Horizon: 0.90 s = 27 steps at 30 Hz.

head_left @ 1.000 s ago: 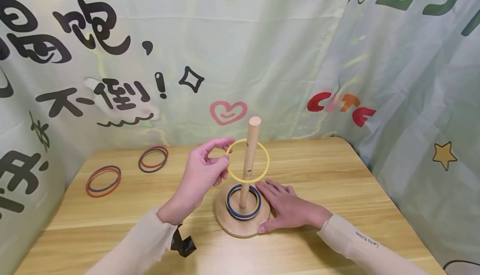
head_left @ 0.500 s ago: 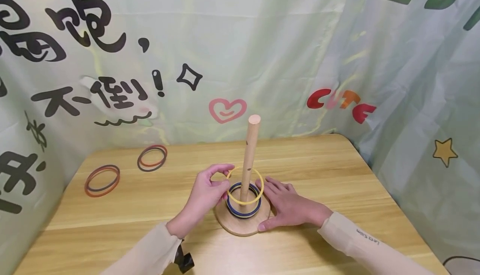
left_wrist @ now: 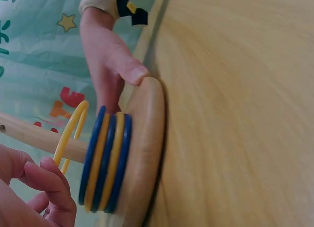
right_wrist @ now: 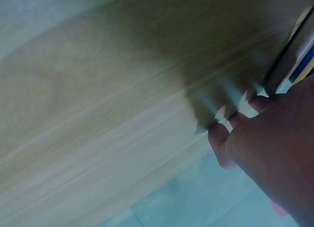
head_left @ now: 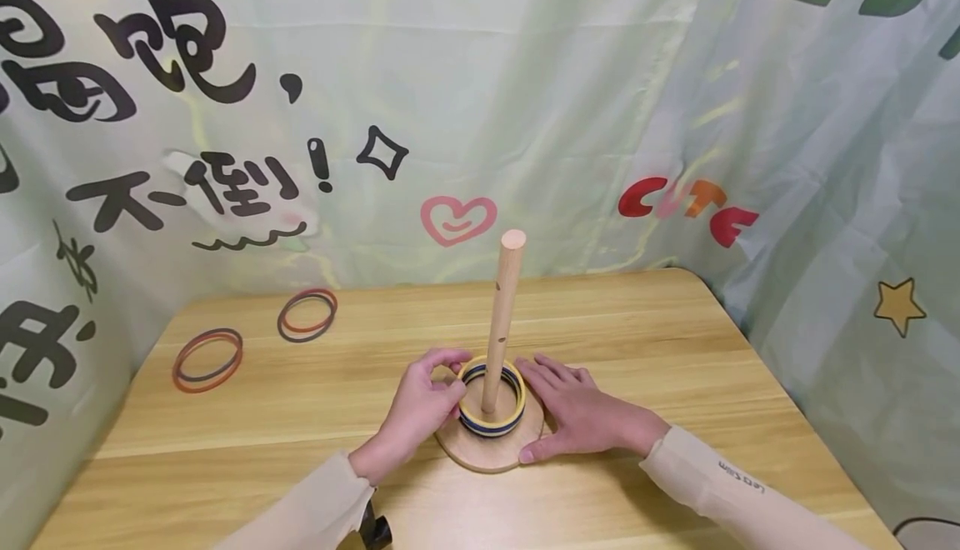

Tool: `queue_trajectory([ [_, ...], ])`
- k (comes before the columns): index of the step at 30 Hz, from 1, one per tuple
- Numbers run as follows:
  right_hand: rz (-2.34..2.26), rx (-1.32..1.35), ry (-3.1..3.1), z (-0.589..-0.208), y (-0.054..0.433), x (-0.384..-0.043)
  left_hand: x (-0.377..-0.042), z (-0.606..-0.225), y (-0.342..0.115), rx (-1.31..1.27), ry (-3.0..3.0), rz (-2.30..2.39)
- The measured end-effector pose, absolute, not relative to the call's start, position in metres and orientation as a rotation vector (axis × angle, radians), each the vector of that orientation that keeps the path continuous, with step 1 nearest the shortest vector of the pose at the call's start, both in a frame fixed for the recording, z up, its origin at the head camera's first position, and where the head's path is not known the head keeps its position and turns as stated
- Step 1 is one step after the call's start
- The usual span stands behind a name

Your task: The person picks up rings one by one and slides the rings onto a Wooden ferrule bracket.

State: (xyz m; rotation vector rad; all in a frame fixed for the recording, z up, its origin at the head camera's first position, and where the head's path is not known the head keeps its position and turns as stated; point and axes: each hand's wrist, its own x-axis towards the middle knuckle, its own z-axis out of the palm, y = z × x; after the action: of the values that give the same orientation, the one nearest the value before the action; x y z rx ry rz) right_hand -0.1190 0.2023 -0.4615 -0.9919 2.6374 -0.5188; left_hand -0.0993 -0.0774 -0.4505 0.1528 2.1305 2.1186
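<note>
My left hand pinches the left edge of a yellow ring between thumb and fingers. The ring encircles a tall wooden peg low down. In the left wrist view it tilts just above a stack of blue and yellow rings, with a small gap between. That stack lies round the foot of the peg on a round wooden base. My right hand rests on the right side of the base, fingers spread and thumb at its front edge; it holds no ring.
On the left of the wooden table lie two overlapping pairs of rings, each red and dark: the nearer has a red ring, the farther a dark ring. A printed curtain hangs behind the table.
My left hand has brought the yellow ring down along the peg, from well above the stack to close over it. My right hand has stayed on the base.
</note>
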Motion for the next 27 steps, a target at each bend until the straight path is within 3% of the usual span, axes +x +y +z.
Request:
queue_trajectory([
  [27,-0.535,-0.98,2.627,-0.46,0.201,-0.119,-0.102,-0.466,-0.085,0.096,2.194,1.998],
])
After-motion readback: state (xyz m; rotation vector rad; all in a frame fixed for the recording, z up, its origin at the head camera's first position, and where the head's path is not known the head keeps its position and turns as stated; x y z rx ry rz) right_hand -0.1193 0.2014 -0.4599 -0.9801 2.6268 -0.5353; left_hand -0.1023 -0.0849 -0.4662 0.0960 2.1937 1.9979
